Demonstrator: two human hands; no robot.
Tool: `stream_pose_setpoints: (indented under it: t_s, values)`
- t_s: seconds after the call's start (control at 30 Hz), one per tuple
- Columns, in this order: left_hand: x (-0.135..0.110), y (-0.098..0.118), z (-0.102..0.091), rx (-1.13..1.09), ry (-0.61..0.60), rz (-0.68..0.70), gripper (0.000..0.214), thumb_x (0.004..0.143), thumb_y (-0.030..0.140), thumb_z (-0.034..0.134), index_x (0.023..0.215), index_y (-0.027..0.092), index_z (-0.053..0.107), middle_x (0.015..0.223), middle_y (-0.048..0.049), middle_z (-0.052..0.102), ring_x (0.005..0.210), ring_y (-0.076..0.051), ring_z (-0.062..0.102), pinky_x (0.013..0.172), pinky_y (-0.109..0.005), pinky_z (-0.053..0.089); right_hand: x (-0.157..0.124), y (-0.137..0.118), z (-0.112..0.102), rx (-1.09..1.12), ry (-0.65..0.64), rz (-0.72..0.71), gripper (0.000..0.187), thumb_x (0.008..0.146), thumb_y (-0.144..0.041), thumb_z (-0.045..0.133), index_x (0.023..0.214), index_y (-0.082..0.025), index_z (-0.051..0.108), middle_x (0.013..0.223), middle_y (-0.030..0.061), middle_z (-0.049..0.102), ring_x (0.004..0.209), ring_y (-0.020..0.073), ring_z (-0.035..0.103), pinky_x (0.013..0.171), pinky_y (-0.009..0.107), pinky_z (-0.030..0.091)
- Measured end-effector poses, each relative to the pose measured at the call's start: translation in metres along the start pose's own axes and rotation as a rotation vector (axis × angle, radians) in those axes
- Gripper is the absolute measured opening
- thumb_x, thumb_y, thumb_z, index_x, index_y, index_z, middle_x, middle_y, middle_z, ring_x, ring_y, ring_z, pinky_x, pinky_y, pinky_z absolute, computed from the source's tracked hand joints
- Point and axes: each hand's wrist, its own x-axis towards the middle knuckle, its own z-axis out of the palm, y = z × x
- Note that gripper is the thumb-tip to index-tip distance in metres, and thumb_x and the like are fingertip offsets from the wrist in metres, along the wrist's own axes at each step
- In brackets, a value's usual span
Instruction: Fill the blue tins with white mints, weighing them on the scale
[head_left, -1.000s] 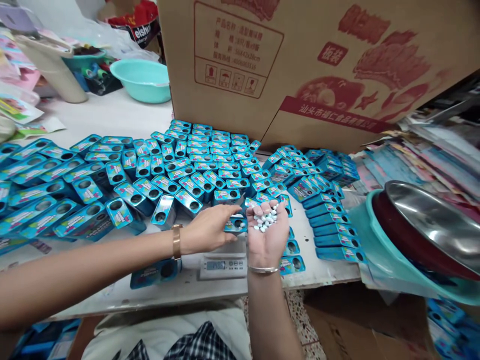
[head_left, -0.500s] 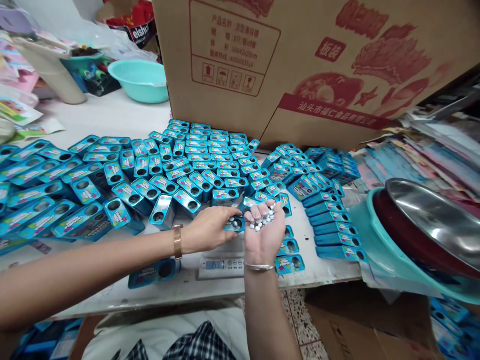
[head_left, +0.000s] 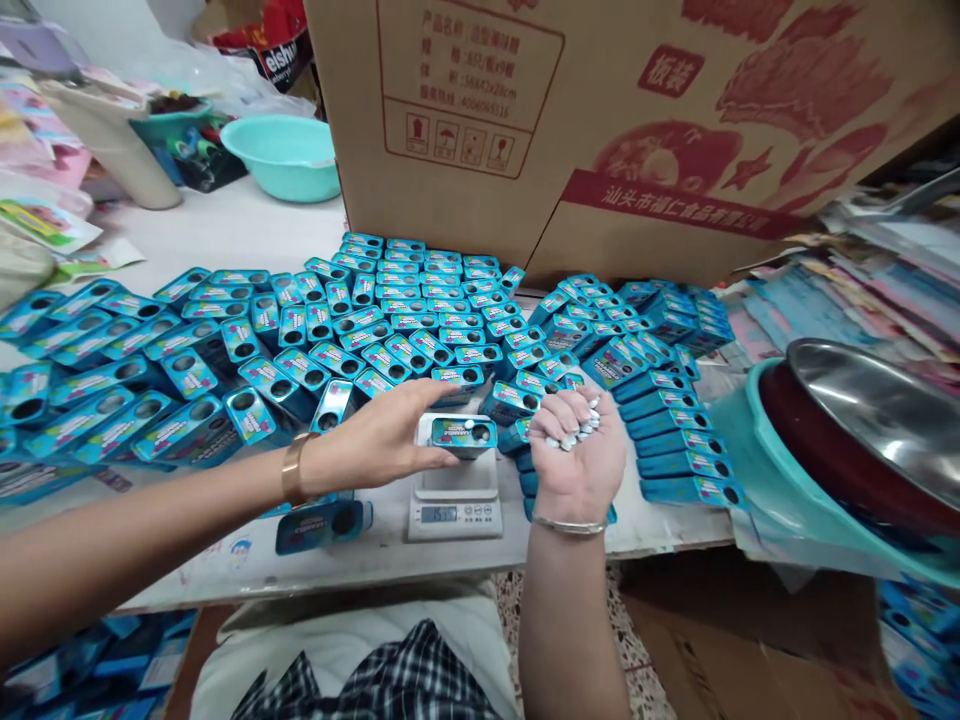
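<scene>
A blue candy tin stands on the small white digital scale, its round hole facing up. One white candy lies on its top beside the hole. My left hand is at the tin's left end, thumb and fingers spread apart on either side of it. Whether the fingertips touch the tin I cannot tell. To the right of the scale, my right hand is palm up with fingers curled over several small white candies. The scale's lit display shows digits too blurred to read surely.
Many blue tins stand in rows behind and left of the scale. One tin lies near the front edge. A large cardboard box stands behind. Metal and turquoise bowls are at right, and another turquoise bowl is back left.
My left hand has moved left and its fingers have spread; the tin it held now stands on the scale. My right hand has moved right, away from the tin, still holding candies.
</scene>
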Motion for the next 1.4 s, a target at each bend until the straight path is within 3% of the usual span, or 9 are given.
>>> stream_pose_setpoints:
  t_s: [0.33, 0.53, 0.73, 0.87, 1.0, 1.1, 1.23, 1.4]
  values:
    - [-0.002, 0.002, 0.007, 0.105, 0.028, 0.052, 0.056, 0.082, 0.044, 0.063, 0.131, 0.022, 0.045, 0.123, -0.0101, 0.055, 0.115, -0.026, 0.051, 0.096, -0.041, 0.044, -0.001, 0.013, -0.003, -0.022, 0.023, 0.006, 0.021, 0.091, -0.025, 0.039, 0.071, -0.021, 0.039, 0.052, -0.0093, 0.032, 0.041, 0.0055, 0.034, 0.038, 0.016, 0.028]
    - [-0.001, 0.015, 0.011, 0.277, 0.039, 0.095, 0.037, 0.087, 0.034, 0.057, 0.12, 0.019, 0.054, 0.11, -0.0102, 0.056, 0.102, -0.025, 0.053, 0.087, -0.04, 0.046, 0.002, 0.022, -0.009, -0.068, 0.041, 0.016, 0.022, 0.09, -0.031, 0.045, 0.071, -0.021, 0.039, 0.051, -0.0102, 0.032, 0.041, 0.0056, 0.032, 0.039, 0.016, 0.028]
    - [-0.005, 0.025, 0.025, 0.445, 0.009, 0.113, 0.036, 0.086, 0.031, 0.057, 0.119, 0.017, 0.054, 0.109, -0.0117, 0.056, 0.116, -0.031, 0.046, 0.102, -0.052, 0.035, 0.004, 0.024, -0.008, -0.02, 0.066, 0.032, 0.021, 0.091, -0.03, 0.042, 0.073, -0.021, 0.041, 0.051, -0.0101, 0.032, 0.041, 0.0055, 0.032, 0.039, 0.016, 0.027]
    - [-0.004, 0.027, 0.034, 0.41, 0.02, 0.151, 0.038, 0.084, 0.025, 0.059, 0.121, 0.019, 0.053, 0.113, -0.0116, 0.056, 0.124, -0.032, 0.041, 0.107, -0.057, 0.026, 0.004, 0.024, -0.009, -0.032, 0.066, 0.026, 0.021, 0.09, -0.031, 0.046, 0.072, -0.021, 0.04, 0.051, -0.0102, 0.032, 0.042, 0.0054, 0.032, 0.04, 0.016, 0.029]
    - [0.003, 0.03, 0.031, 0.218, 0.017, 0.243, 0.028, 0.085, 0.024, 0.057, 0.113, 0.021, 0.057, 0.114, -0.0084, 0.058, 0.121, -0.026, 0.045, 0.105, -0.048, 0.032, 0.004, 0.021, -0.013, -0.073, 0.006, 0.008, 0.019, 0.088, -0.03, 0.049, 0.073, -0.021, 0.041, 0.053, -0.0102, 0.033, 0.043, 0.0053, 0.032, 0.042, 0.015, 0.031]
    - [0.012, 0.035, 0.025, 0.157, 0.113, 0.249, 0.022, 0.09, 0.024, 0.051, 0.109, 0.021, 0.058, 0.107, -0.008, 0.061, 0.111, -0.023, 0.05, 0.098, -0.042, 0.038, 0.004, 0.022, -0.012, -0.076, 0.017, 0.005, 0.019, 0.089, -0.031, 0.047, 0.073, -0.021, 0.041, 0.053, -0.0103, 0.033, 0.043, 0.0057, 0.032, 0.043, 0.015, 0.032]
    - [0.026, 0.049, 0.023, 0.297, 0.199, 0.274, 0.021, 0.093, 0.028, 0.045, 0.1, 0.023, 0.064, 0.094, -0.0043, 0.062, 0.099, -0.021, 0.052, 0.101, -0.047, 0.031, 0.004, 0.031, -0.005, -0.021, 0.105, 0.028, 0.022, 0.09, -0.029, 0.042, 0.07, -0.021, 0.04, 0.054, -0.0096, 0.032, 0.045, 0.0059, 0.036, 0.048, 0.017, 0.039]
    - [0.039, 0.062, 0.029, 0.493, 0.193, 0.258, 0.02, 0.091, 0.031, 0.049, 0.088, 0.021, 0.066, 0.085, -0.003, 0.064, 0.092, -0.022, 0.051, 0.107, -0.055, 0.021, 0.002, 0.04, -0.003, 0.003, 0.122, 0.062, 0.025, 0.09, -0.026, 0.041, 0.066, -0.021, 0.037, 0.055, -0.0082, 0.035, 0.048, 0.006, 0.041, 0.05, 0.015, 0.042]
